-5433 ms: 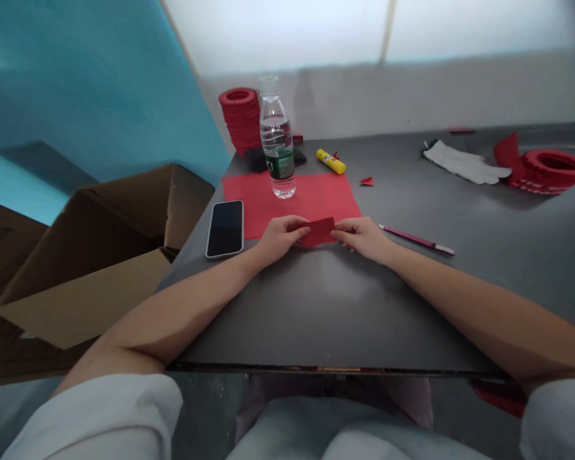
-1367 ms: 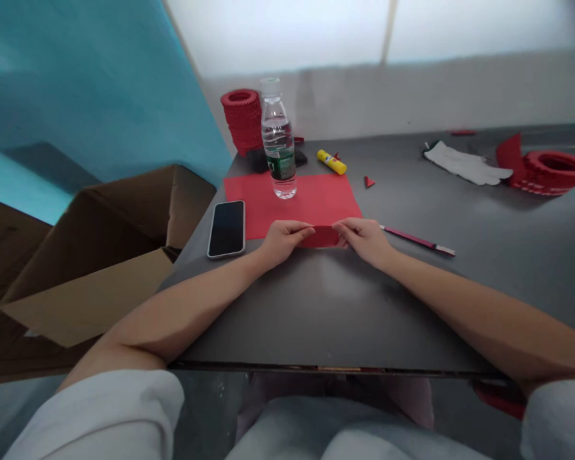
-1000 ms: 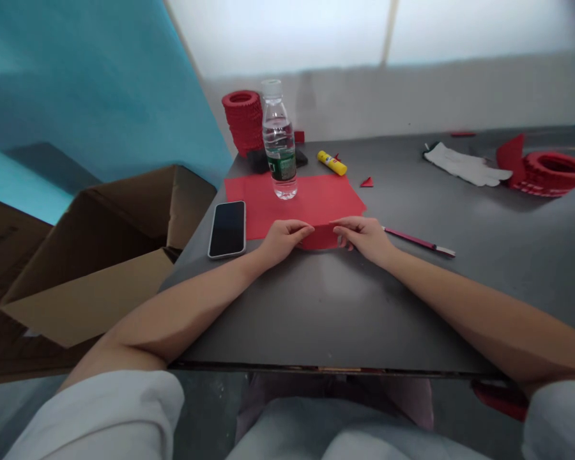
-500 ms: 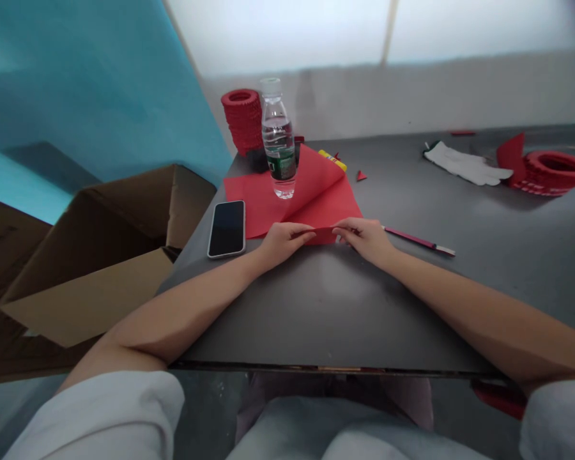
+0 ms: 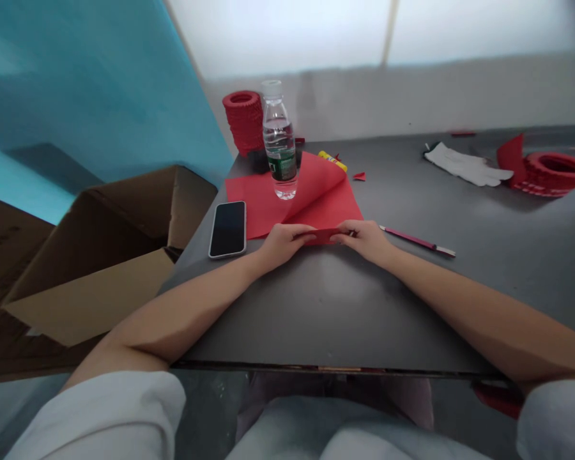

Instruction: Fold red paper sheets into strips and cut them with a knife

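A small red paper strip (image 5: 323, 234) is at mid-frame, its left end pinched between the left hand's (image 5: 282, 245) thumb and fingers, its right end likewise gripped by the right hand (image 5: 365, 240). Above, a bottle (image 5: 278, 135) has a green label (image 5: 282, 167), its print too small to read.

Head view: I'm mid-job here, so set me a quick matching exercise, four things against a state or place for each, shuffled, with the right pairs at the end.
Things:
1. phone
2. bottle
3. glove
4. small piece of red paper

States or places:
A. white, lying toward the back right of the desk
B. lying flat with its dark screen up
C. held between the left hand and the right hand
D. see-through, standing

Right pairs: 1-B, 2-D, 3-A, 4-C
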`<state>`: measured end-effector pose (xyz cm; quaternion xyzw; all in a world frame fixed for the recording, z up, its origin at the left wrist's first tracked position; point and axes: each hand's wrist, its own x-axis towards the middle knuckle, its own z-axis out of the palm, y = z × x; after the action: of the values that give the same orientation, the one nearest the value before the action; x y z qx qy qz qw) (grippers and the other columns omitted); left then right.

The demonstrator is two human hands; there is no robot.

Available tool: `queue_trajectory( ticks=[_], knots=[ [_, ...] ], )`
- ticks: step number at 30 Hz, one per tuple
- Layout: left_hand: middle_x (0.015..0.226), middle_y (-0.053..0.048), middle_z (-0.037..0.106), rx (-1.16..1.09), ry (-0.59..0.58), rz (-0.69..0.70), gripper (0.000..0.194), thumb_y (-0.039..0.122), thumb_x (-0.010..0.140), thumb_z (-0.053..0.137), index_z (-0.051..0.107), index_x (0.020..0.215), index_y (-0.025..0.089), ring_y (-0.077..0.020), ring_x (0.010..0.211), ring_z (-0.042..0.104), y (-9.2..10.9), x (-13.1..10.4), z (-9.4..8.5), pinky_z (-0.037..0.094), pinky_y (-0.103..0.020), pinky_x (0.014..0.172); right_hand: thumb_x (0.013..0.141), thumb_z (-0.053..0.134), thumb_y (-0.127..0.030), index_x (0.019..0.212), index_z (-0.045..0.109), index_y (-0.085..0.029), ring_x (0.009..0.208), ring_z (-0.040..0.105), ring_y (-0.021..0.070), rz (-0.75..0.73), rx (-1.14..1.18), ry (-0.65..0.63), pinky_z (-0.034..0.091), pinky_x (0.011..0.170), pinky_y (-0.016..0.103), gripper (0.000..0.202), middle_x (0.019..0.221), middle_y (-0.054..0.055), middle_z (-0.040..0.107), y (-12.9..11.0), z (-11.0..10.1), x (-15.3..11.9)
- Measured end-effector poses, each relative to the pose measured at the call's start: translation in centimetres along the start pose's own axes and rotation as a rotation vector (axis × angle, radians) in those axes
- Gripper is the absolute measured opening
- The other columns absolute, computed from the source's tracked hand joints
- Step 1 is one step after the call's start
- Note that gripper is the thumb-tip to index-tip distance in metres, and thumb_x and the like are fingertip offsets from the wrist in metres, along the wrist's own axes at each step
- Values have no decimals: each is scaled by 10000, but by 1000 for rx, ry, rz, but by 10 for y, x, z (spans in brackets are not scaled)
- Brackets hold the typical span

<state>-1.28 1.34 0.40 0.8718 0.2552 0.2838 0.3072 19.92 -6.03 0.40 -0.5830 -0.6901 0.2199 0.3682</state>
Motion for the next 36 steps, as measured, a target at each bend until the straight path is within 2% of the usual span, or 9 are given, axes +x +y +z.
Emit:
queue_trajectory(
  ticks=[11, 16, 19, 21, 23, 26, 29, 33, 36],
  knots=[
    [886, -37, 720, -94, 7, -5, 206, 282, 834, 582, 713, 950, 174, -150, 783, 657, 2, 0, 0, 487, -232, 729, 811, 549, -417, 727, 655, -188, 569, 506, 120, -1, 57, 3, 392, 571, 257, 266, 659, 13, 633, -7, -3, -3],
    [791, -34, 707, -194, -22, -160, 221, 319, 788, 629, 723, 899, 152, -138, 662, 615, 2, 1, 3, 475, -234, 624, 769, 584, -426, 707, 638, -182, 504, 487, 114, 149, 205, -53, 386, 512, 255, 257, 587, -3, 574, -10, -4, 0],
    [743, -35, 688, -170, -86, -228, 242, 329, 795, 633, 707, 923, 137, -124, 587, 590, 2, 1, 4, 474, -230, 571, 782, 580, -390, 612, 592, -183, 526, 481, 111, 164, 134, -138, 367, 527, 253, 268, 579, -4, 566, -8, -5, 3],
    [806, -38, 687, -7, -92, -120, 249, 305, 814, 628, 682, 1006, 156, -131, 647, 605, 3, -1, 4, 493, -247, 633, 805, 565, -354, 600, 580, -186, 565, 491, 116, 136, -10, -187, 356, 555, 255, 265, 605, 0, 582, -6, -6, 4],
    [963, -71, 665, 221, -60, 83, 227, 256, 848, 595, 663, 1045, 166, -160, 823, 616, 5, -3, 3, 496, -286, 769, 827, 552, -330, 632, 587, -190, 599, 498, 124, 102, -172, -210, 344, 571, 259, 242, 639, 4, 593, -4, -7, 4],
    [1054, -119, 609, 441, -37, 277, 180, 219, 896, 519, 679, 912, 140, -195, 958, 575, 9, -5, 4, 468, -333, 860, 815, 595, -316, 745, 604, -193, 663, 511, 138, 54, -306, -172, 348, 596, 259, 142, 728, 14, 598, -3, -7, 2],
    [901, -98, 635, 553, -76, 322, 233, 227, 919, 482, 676, 834, 130, -183, 857, 573, 12, -6, 6, 474, -322, 803, 782, 654, -289, 878, 604, -193, 718, 530, 148, 26, -305, -129, 370, 618, 256, 145, 818, 24, 591, -2, -7, 0],
    [814, -81, 667, 659, -113, 320, 257, 257, 929, 477, 671, 818, 131, -196, 830, 596, 11, -7, 5, 469, -326, 752, 815, 625, -284, 770, 628, -195, 750, 547, 154, -43, -302, -130, 392, 659, 264, 100, 823, 31, 591, 5, -5, -2],
    [837, -68, 693, 609, -146, 285, 204, 293, 891, 556, 667, 815, 138, -200, 848, 626, 7, -9, 0, 468, -324, 752, 830, 617, -304, 757, 653, -193, 800, 550, 174, -113, -339, -125, 400, 715, 282, 138, 809, 43, 610, 11, -4, -5]
  ],
)
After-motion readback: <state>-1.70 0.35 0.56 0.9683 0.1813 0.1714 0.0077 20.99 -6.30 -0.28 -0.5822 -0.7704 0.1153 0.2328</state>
